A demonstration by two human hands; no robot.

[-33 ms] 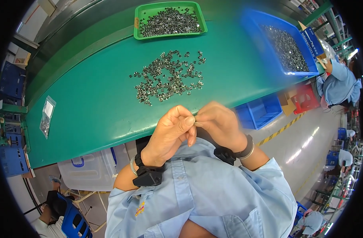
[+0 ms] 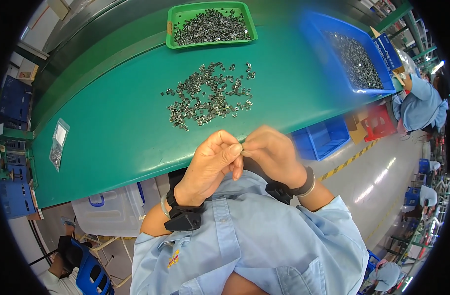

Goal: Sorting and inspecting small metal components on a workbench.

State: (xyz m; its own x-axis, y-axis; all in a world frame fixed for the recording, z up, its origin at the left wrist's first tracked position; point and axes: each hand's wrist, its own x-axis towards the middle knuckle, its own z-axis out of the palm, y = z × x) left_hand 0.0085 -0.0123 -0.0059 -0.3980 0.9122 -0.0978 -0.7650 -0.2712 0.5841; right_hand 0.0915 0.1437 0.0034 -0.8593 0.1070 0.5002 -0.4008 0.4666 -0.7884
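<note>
My left hand [image 2: 210,162] and my right hand [image 2: 271,152] meet fingertip to fingertip just in front of the green table's [image 2: 112,132] near edge, above my blue shirt. Between the pinched fingers sits a small metal part [image 2: 242,147], mostly hidden by them. Both wrists wear black bands. A loose heap of small grey metal parts [image 2: 210,96] lies on the table a short way beyond my hands.
At the far edge stands a green tray [image 2: 170,29] full of the same parts, and a blue bin [image 2: 323,54] holds more at the right. A small clear bag [image 2: 59,142] lies far left. Blue crates [image 2: 321,140] and a clear box [image 2: 112,211] sit under the table. A person in blue [image 2: 421,103] works at right.
</note>
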